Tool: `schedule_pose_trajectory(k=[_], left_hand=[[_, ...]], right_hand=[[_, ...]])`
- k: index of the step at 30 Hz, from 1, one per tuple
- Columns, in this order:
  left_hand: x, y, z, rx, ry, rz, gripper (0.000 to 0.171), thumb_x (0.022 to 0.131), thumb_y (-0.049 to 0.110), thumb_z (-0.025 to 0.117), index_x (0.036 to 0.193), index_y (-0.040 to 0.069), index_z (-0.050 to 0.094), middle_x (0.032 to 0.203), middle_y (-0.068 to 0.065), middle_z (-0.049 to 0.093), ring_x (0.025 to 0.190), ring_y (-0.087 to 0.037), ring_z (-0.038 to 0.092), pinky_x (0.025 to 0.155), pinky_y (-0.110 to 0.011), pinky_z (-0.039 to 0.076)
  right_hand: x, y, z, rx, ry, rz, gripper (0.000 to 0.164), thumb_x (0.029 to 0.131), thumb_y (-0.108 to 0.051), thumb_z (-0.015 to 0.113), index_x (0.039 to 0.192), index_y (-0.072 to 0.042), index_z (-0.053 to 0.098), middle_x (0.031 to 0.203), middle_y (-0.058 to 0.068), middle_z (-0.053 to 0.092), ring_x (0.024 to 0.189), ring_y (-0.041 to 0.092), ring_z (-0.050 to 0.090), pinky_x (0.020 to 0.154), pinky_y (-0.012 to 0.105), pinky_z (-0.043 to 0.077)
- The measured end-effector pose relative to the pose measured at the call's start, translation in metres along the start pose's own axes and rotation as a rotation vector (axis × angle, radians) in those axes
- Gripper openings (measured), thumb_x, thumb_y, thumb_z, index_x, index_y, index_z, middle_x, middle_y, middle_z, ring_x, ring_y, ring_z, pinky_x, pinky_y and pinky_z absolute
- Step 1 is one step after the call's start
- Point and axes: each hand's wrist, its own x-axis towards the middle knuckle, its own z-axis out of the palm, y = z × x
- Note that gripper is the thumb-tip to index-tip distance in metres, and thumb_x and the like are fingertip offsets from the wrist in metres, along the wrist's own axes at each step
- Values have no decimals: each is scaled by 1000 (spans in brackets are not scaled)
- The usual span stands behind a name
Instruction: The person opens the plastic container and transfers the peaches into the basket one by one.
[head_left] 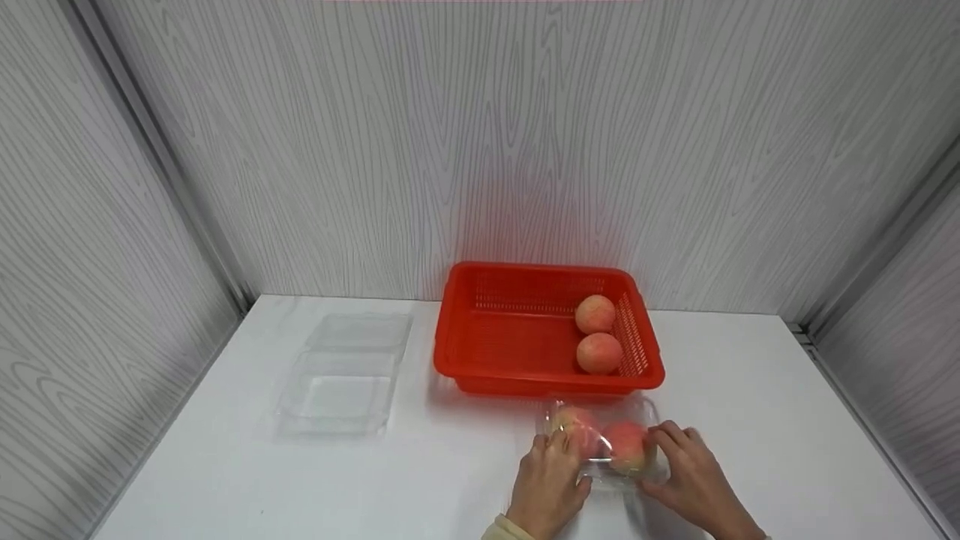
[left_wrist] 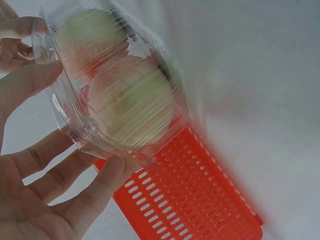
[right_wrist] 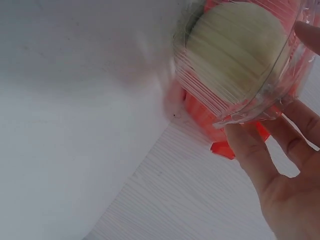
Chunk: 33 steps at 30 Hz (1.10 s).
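A clear plastic clamshell box (head_left: 609,409) holding two pinkish peaches (head_left: 576,433) lies on the white table in front of the red basket. My left hand (head_left: 550,480) grips its left side, thumb at the near edge and fingers over the lid and side. On the opposite side, my right hand (head_left: 694,476) holds the box between thumb and curled fingers. The lid lies over the peaches; in the left wrist view the rim (left_wrist: 65,112) runs between thumb and fingers. From the right wrist view, fingers (right_wrist: 250,150) touch the box's corner beside one pale peach (right_wrist: 237,50).
Behind the box stands a red perforated basket (head_left: 517,382) with two peaches (head_left: 599,352) along its right side. Another clear clamshell box (head_left: 341,394) lies unfolded on the left of the table. Grey wood-grain panels (head_left: 360,150) enclose the back and sides.
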Motion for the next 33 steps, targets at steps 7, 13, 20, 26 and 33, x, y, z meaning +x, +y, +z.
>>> schedule_pose_trajectory(k=[7, 13, 20, 26, 33], left_hand=[[-2, 4, 3, 104, 40, 11, 43, 67, 39, 90, 93, 10, 71, 86, -2, 65, 68, -19, 60, 52, -24, 52], [-2, 8, 4, 147, 25, 4, 44, 70, 41, 89, 95, 10, 72, 88, -3, 65, 69, -17, 59, 51, -22, 52], [-2, 13, 7, 167, 59, -15, 45, 69, 37, 89, 99, 8, 72, 91, -6, 67, 75, -20, 63, 54, -23, 55], [0, 20, 9, 195, 91, -45, 30, 71, 22, 83, 94, 7, 72, 85, -9, 65, 80, -27, 68, 56, -23, 57], [4, 22, 10, 269, 92, -56, 25, 73, 23, 84, 87, 10, 68, 79, -4, 60, 68, -18, 61, 48, -21, 51]], right_hand=[[-2, -3, 3, -69, 20, -62, 51, 54, -14, 90, 97, -10, 64, 95, 0, 59, 74, 19, 57, 61, 37, 55], [-2, -5, 7, -113, 40, -74, 48, 54, -15, 88, 95, -7, 62, 94, 3, 58, 72, 21, 55, 59, 38, 53], [-2, -11, 9, -178, 58, -80, 46, 57, -12, 86, 95, -2, 61, 92, 8, 57, 70, 26, 54, 56, 39, 53], [-4, -18, 10, -181, -14, 41, 43, 63, -11, 88, 96, -1, 62, 94, 13, 61, 74, 29, 57, 63, 42, 57], [-5, -19, 16, -170, 20, 35, 41, 64, -3, 86, 96, 0, 61, 95, 15, 59, 72, 32, 56, 60, 44, 57]])
